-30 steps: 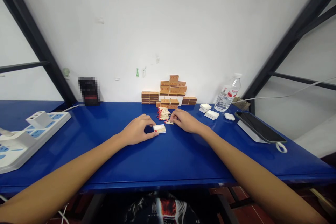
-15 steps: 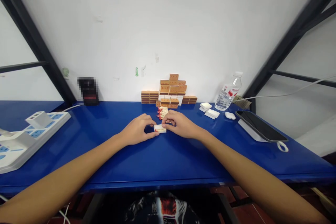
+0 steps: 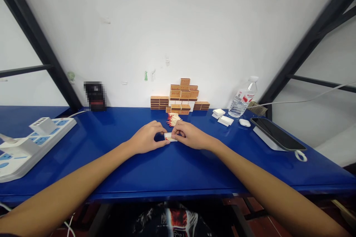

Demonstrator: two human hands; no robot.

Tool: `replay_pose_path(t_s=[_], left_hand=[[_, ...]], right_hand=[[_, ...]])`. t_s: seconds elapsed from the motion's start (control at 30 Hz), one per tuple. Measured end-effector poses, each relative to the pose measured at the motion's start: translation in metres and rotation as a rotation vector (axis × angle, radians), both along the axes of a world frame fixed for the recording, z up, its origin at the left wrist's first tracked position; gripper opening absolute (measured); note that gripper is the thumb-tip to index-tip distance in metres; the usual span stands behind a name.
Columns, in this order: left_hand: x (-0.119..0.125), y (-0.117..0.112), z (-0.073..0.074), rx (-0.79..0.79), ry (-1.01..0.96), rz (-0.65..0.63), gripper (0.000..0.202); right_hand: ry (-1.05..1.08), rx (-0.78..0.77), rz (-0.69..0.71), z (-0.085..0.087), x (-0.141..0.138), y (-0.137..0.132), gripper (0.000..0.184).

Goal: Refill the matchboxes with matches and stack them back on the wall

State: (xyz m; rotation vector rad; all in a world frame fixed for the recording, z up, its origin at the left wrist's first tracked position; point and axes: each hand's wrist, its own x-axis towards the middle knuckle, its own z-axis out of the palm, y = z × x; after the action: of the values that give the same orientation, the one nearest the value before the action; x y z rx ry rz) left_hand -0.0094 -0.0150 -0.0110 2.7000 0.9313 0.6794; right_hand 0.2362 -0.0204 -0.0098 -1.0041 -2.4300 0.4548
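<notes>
A small white matchbox tray (image 3: 169, 137) with red-tipped matches in it lies on the blue table (image 3: 172, 163). My left hand (image 3: 147, 139) curls around the tray's left end, thumb and fingers pinching it. My right hand (image 3: 187, 136) is closed at the tray's right end, fingertips pressed together on it; whether it also holds matches is too small to tell. Just behind the hands lies a loose heap of matches (image 3: 172, 119).
Stacked brown matchboxes (image 3: 182, 96) stand against the wall. White trays (image 3: 222, 116), a water bottle (image 3: 242, 98), an earbud case (image 3: 244, 122) and a phone (image 3: 277, 139) sit to the right. A white power strip (image 3: 30, 144) lies at the left. Black frame bars flank both sides.
My right hand moved left from beside the match heap to the tray's right end. My left hand stayed on the tray.
</notes>
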Motion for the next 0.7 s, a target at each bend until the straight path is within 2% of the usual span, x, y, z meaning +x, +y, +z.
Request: replay_pose_path(t_s=[0.27,0.5,0.7], left_hand=[[0.001,-0.001,0.003,0.089,0.019,-0.055,0.027],[0.001,-0.001,0.004,0.051,0.016,-0.073,0.031],[0.002,-0.001,0.003,0.045,-0.023,-0.092,0.017]], right_hand=[[-0.017,-0.037,0.029,0.009,-0.001,-0.005,0.006],[-0.048,0.014,0.053,0.009,0.0,-0.005,0.011],[-0.082,-0.005,0.102,0.008,0.001,-0.004,0.011]])
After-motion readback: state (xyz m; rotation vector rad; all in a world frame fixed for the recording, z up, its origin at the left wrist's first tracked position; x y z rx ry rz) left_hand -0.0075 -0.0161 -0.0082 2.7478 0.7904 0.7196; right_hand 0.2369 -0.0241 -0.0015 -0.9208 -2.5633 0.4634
